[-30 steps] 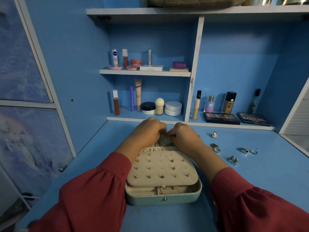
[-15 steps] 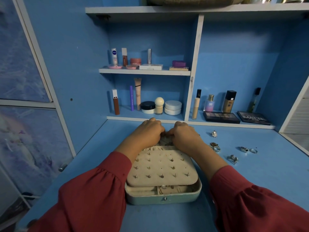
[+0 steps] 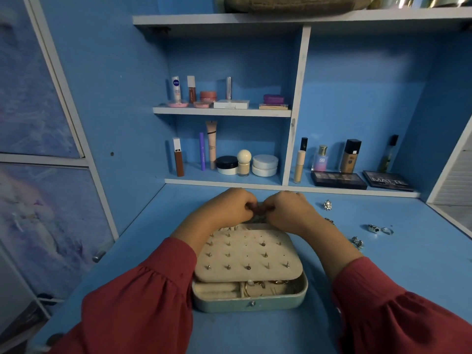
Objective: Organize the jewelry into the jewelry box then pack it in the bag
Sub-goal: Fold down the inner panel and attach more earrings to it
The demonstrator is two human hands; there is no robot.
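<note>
Progress: partway. Pale-green rounded jewelry box (image 3: 249, 301) sits open on the blue table (image 3: 408, 277), near front edge. Its beige perforated earring panel (image 3: 246, 254) carries approx. a dozen+ studs; gold-coloured pieces visible in the compartment below. So earrings appear largely stowed.

Left to do: several silver rings (image 3: 357, 242) lie loose on table, right of box and apart from it. Box not closed. Bag not identifiable w/ certainty; a drab fabric item on the top shelf (image 3: 293, 3) may be it.

Hands: left hand (image 3: 227, 209) and right hand (image 3: 288, 212) are together just beyond the far edge of the box, fingers curled, both pinching one small dark item (image 3: 258, 213) between them. Item too small/blurred to ID, prob. a jewelry piece. Box lies directly below/between forearms; rings nearest the right hand.
</note>
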